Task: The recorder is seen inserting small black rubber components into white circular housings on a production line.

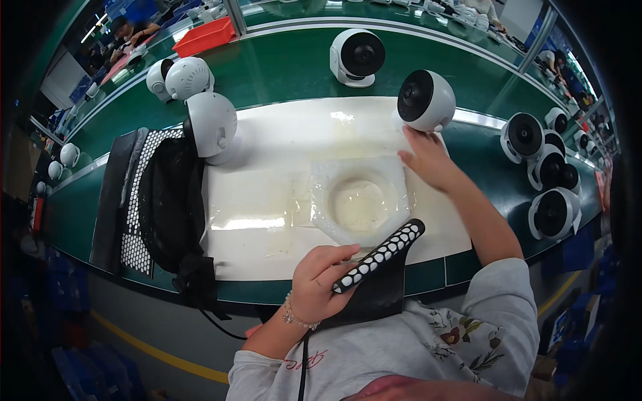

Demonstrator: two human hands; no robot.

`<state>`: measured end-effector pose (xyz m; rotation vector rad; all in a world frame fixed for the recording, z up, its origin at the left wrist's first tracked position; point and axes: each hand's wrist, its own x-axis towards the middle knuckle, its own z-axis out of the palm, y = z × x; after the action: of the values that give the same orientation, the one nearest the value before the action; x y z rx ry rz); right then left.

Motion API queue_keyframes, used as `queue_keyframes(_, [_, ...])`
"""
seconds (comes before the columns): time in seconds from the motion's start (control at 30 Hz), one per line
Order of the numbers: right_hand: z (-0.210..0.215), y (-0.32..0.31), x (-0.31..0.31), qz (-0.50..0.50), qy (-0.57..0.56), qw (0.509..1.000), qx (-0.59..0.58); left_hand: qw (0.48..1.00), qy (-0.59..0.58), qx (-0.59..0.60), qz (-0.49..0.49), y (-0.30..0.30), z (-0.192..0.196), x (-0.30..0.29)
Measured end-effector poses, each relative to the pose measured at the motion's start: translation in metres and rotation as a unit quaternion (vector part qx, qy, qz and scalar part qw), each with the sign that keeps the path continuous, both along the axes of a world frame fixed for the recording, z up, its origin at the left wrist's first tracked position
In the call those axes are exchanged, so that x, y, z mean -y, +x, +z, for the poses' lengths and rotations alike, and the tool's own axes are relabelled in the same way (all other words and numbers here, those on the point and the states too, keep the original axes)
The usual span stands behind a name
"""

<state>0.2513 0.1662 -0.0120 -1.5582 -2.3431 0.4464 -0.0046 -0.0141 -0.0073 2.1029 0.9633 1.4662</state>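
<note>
My left hand (321, 284) is closed on a folded black strip with rows of white round pads (378, 257), held tilted over the table's front edge. My right hand (431, 160) reaches to a white ball-shaped security camera (435, 100) with a black lens face. Its fingertips are at the camera's lower side and base, while the thumb sticks out apart with nothing against it. Between my hands, a translucent white block with a round hollow (319, 200) lies on the white work sheet (261, 180).
Another security camera (346, 60) stands at the back, with several on the right. On the left, more cameras (214, 123) stand near a black bag (170, 200) and dotted sheets (137, 244). A red tray (204, 37) is at the back left. People work farther off.
</note>
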Motion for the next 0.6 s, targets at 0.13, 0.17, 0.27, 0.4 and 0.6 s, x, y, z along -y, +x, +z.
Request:
queue_keyframes(0.13, [-0.005, 0.021, 0.004, -0.043, 0.185, 0.981, 0.031, 1.0, -0.021, -0.001, 0.015, 0.001, 0.006, 0.002])
queue_keyframes(0.17, [-0.003, 0.03, 0.002, -0.036, 0.221, 0.975, 0.013, 0.999, -0.029, 0.004, 0.017, 0.002, 0.008, 0.002])
queue_keyframes(0.27, [0.022, 0.025, 0.015, -0.007, 0.358, 0.931, -0.072, 0.999, -0.032, 0.015, 0.018, 0.006, 0.008, 0.003])
queue_keyframes(0.4, [0.069, -0.005, 0.055, -0.025, 0.223, 0.92, -0.322, 0.999, -0.021, 0.022, -0.016, 0.0, 0.003, 0.003])
queue_keyframes(0.6, [0.085, -0.052, 0.074, 0.1, -0.125, 0.844, -0.512, 0.995, -0.083, 0.048, 0.021, 0.002, 0.009, 0.004])
